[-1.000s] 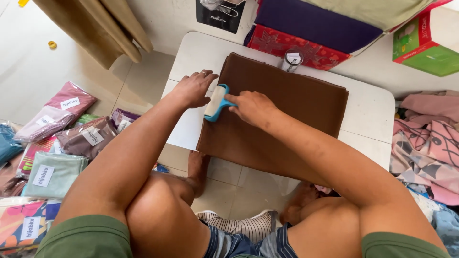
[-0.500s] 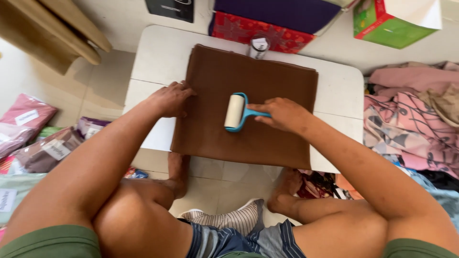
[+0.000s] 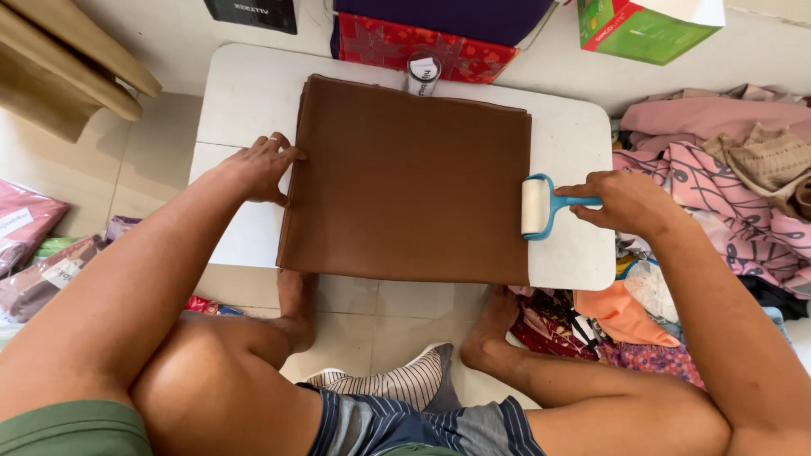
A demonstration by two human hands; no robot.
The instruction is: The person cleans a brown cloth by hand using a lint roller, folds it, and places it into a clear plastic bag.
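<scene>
**Rolling a brown cloth on a low white table**

Far left: bagged fabrics [image 3: 34, 245] on the floor, tan boards [image 3: 68, 59] leaning above them.

Left hand [image 3: 258, 169]: spread flat, gripping nothing, fingertips pressing the left edge of the cloth [image 3: 405, 186]. Good as an anchor. Best kept low and firm at that edge, so the folded layers do not creep under the pull of a stroke.

Cloth: brown, folded square, lying flat and filling most of the table [image 3: 245, 93], with its near edge level with the table's front.

Roller [image 3: 535, 207]: white drum in a blue frame, sitting at the cloth's right edge, partly over bare table. Right hand [image 3: 625, 203]: closed round the blue handle, forefinger laid along it. Worth running in straight, overlapping strokes with even, light pressure, drum square to its path, away from the pinned side rather than toward it. Too much weight likely to ruck the top layer.

Surface: smooth, white, round-cornered, close to the tiled floor [image 3: 380, 312], bare feet under its front edge. Little spare margin on the right, so easy to run off the edge.

Behind: small cylinder [image 3: 422, 74] touching the cloth's far edge, red box [image 3: 380, 42], green box [image 3: 650, 29]. Far right: heap of pink and patterned clothes [image 3: 718, 143], near the right elbow.
</scene>
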